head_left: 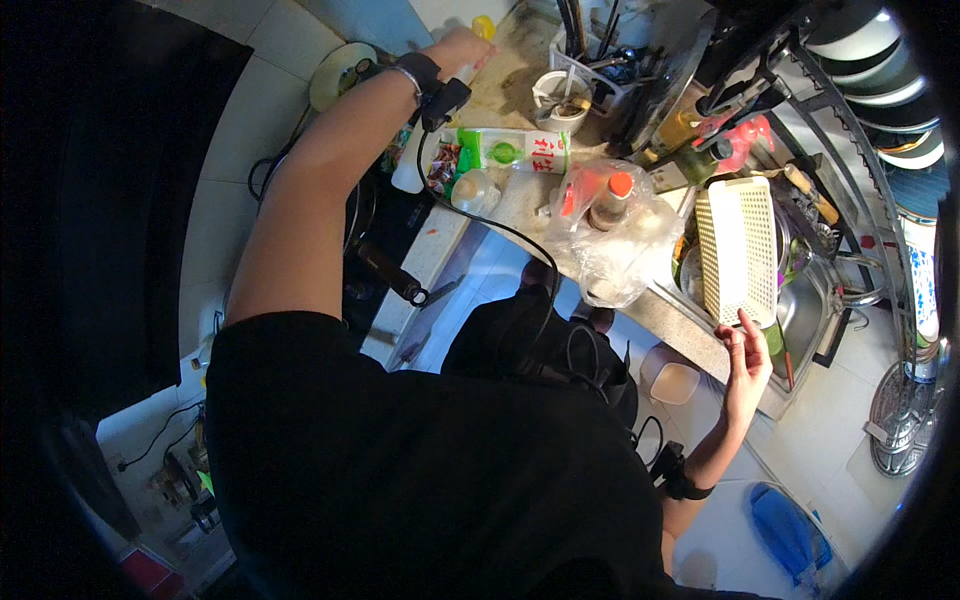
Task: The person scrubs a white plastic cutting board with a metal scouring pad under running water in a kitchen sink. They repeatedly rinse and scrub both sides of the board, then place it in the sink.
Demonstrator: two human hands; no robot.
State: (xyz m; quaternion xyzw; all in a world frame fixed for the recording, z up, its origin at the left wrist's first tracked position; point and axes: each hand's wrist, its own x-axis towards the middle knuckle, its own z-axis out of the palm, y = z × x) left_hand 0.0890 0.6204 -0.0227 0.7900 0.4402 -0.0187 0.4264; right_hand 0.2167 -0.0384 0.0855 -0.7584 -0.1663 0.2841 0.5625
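Observation:
At the far end of the counter my left hand (462, 50) is closed around a bottle with a yellow cap (484, 27); a pale part of it shows below my fingers. My right hand (745, 372) is held low on the right, its fingers loosely bent and apart, with nothing visible in them. Its fingertips are close to the near end of a cream perforated basket (742, 250), which sits tilted over the sink (803, 310). Whether they touch it, I cannot tell. Below my left hand lie a white and green food packet (515, 150) and a clear jar (474, 192).
A clear plastic bag (615, 265) and a red-capped bottle (612, 200) occupy the counter's middle. Behind them stand a white pot (562, 100) and dark oil bottles (690, 165). A dark pan handle (392, 275) juts toward me from the stove. Plates (880, 75) fill a rack at right.

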